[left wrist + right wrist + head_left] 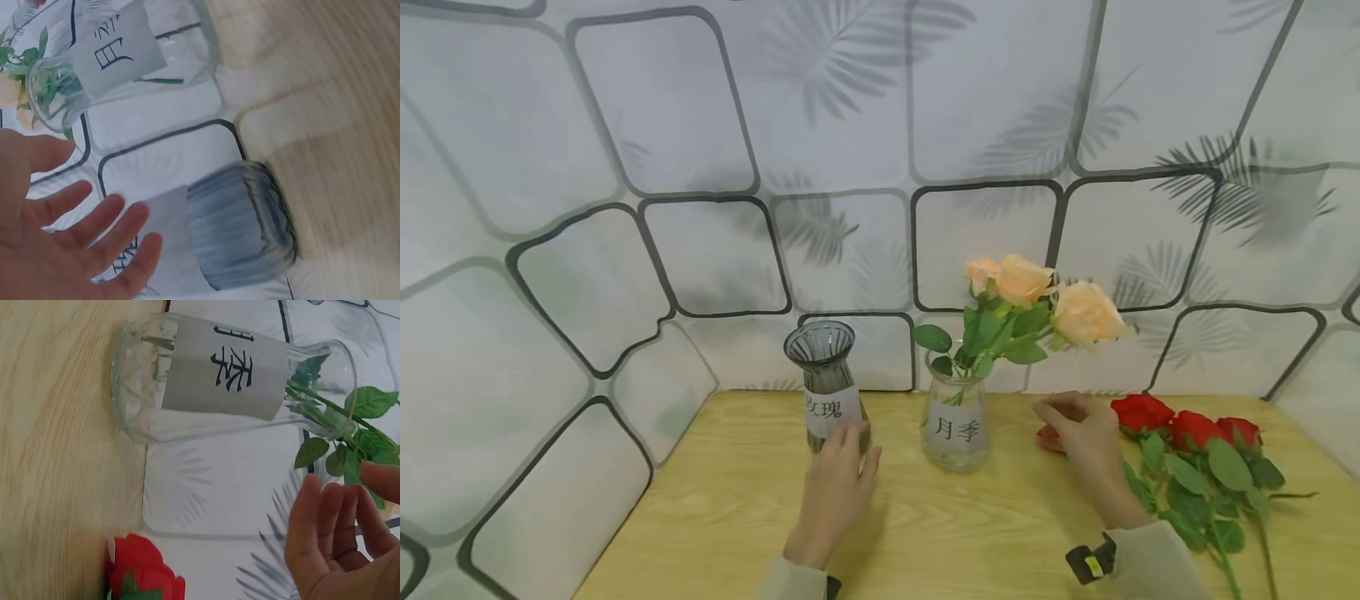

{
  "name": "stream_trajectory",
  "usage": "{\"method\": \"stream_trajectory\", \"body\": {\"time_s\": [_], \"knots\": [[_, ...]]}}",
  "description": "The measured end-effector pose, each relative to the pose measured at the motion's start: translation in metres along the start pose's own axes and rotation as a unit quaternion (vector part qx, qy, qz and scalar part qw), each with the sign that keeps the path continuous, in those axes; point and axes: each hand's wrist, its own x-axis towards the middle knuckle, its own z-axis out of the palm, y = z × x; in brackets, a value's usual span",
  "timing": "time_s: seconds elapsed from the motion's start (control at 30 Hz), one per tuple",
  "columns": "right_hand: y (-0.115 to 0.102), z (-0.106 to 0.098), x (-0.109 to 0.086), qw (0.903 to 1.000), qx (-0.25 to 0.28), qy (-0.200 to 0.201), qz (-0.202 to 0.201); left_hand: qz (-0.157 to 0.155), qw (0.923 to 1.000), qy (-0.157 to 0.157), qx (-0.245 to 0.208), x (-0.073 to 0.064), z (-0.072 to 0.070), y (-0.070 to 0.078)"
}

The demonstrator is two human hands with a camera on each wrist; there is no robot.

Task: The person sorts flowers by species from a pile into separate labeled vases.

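My left hand (838,492) is at the front of the grey ribbed glass vase (829,379), fingers relaxed and overlapping its lower part in the head view. In the left wrist view its fingers are spread, with the vase (234,228) beyond them. My right hand (1086,446) hovers beside a red rose (1049,440), fingers loosely bent with nothing between them. The clear glass vase (957,450) stands between my hands, holding peach roses (1086,312) with green leaves. Both vases carry white paper labels with black characters. The right wrist view shows the red rose (142,569) below the hand.
More red roses (1195,429) with leafy stems lie at the right of the wooden table (715,492). A patterned wall covering (850,250) rises right behind the vases and continues along the left side.
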Motion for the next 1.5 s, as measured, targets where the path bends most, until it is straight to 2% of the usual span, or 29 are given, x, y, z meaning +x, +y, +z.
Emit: {"method": "stream_trajectory", "body": {"time_s": [0.23, 0.4, 0.57, 0.67, 0.87, 0.97, 1.27, 1.5], "knots": [[0.003, -0.025, 0.000, 0.9967, -0.070, -0.042, -0.003, -0.031, 0.9975, 0.063, 0.008, -0.004, -0.007, -0.017], [0.005, -0.046, -0.001, 0.9933, -0.094, -0.068, -0.004, -0.057, 0.9963, 0.065, -0.005, -0.007, -0.011, -0.028], [0.008, -0.065, -0.005, 0.9880, -0.135, -0.075, 0.003, -0.090, 0.9946, 0.051, -0.009, -0.010, -0.012, -0.042], [0.013, -0.078, -0.007, 0.9852, -0.152, -0.079, 0.007, -0.117, 0.9925, 0.031, -0.016, -0.012, -0.012, -0.049], [0.023, -0.105, -0.010, 0.9814, -0.173, -0.083, 0.010, -0.174, 0.9833, -0.019, -0.048, -0.013, -0.013, -0.059], [0.027, -0.115, -0.010, 0.9803, -0.179, -0.081, 0.014, -0.194, 0.9786, -0.033, -0.060, -0.012, -0.014, -0.063], [0.032, -0.135, -0.009, 0.9709, -0.219, -0.077, 0.057, -0.220, 0.9697, -0.036, -0.101, -0.003, -0.010, -0.072], [0.041, -0.141, -0.008, 0.9617, -0.257, -0.064, 0.071, -0.242, 0.9567, -0.063, -0.149, 0.009, -0.009, -0.072]]}}
